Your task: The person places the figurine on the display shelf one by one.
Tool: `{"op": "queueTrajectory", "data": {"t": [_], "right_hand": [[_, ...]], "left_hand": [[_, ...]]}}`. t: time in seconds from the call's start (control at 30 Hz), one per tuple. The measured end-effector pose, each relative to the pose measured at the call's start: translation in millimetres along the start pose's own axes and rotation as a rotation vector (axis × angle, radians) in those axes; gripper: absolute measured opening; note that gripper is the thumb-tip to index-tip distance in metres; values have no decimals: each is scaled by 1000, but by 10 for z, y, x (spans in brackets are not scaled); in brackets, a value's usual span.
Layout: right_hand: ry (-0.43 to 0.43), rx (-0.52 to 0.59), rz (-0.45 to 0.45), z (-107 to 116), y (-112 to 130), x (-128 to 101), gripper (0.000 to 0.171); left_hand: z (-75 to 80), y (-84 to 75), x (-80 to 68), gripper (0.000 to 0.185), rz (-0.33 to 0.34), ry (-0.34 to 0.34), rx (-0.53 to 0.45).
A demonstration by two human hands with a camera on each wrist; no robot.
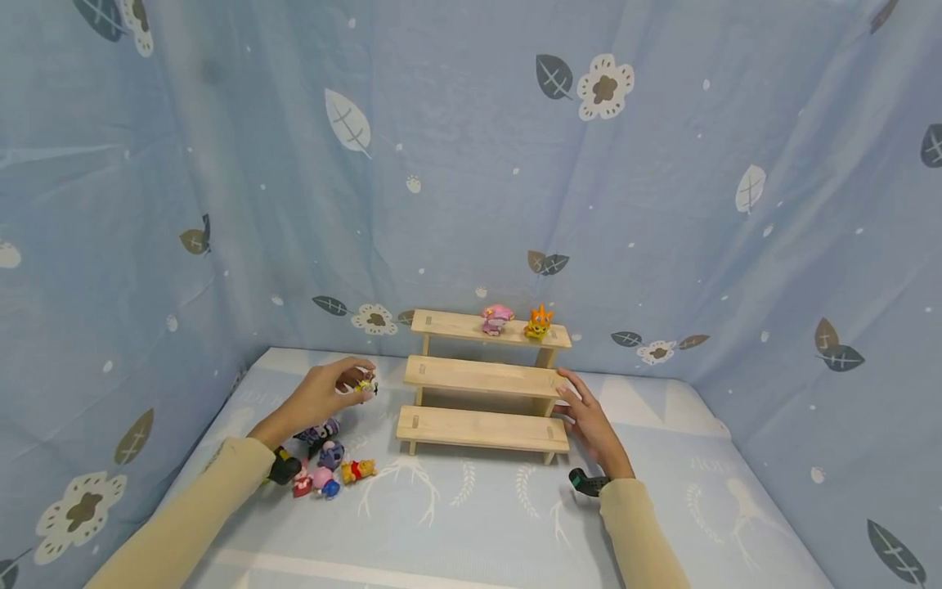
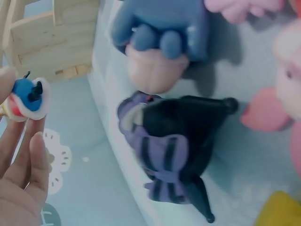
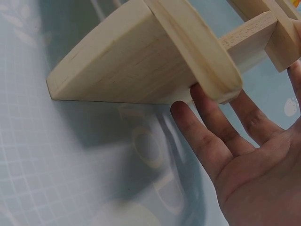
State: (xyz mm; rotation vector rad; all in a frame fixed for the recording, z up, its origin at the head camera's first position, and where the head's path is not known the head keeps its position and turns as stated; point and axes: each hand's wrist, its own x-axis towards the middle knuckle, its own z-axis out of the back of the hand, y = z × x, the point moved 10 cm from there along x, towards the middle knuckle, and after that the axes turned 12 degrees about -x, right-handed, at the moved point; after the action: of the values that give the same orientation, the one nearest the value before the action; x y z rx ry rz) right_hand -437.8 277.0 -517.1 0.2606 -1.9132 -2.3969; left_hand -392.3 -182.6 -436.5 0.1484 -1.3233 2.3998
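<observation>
While flat against the wooden stand (image 1: pixel 482 380), right hand (image 1: pixel 592 425) relaxed, left hand (image 1: pixel 324 393) pinching a tiny duck figure (image 2: pixel 27 96).

We see a three-step wooden shelf (image 1: pixel 482 401) standing on the bed (image 1: pixel 662 507), near the cloth wall behind it. On its top step, toward the right end, two small figures (image 1: pixel 518 321) stand side by side. Left of the shelf, in front of its lowest step, a cluster of toy figures (image 1: pixel 327 466) lies on the bed. Our left hand (image 1: pixel 327 391) is above that cluster, left of the middle step, with a little toy (image 1: pixel 365 386) at its fingertips. Our right hand (image 1: pixel 589 417) lies against the shelf's right end.
</observation>
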Motion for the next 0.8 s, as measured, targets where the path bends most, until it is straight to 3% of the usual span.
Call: {"op": "queueTrajectory", "data": {"t": [0.47,0.8], "right_hand": [[35,9,-1,-62,183,-181,62],[32,4,-3,-40,86,-63,60]], "left_hand": [[32,-262,68,42,-98,-49,-36],[43,-377,141,39,-142,-77,-19]]}}
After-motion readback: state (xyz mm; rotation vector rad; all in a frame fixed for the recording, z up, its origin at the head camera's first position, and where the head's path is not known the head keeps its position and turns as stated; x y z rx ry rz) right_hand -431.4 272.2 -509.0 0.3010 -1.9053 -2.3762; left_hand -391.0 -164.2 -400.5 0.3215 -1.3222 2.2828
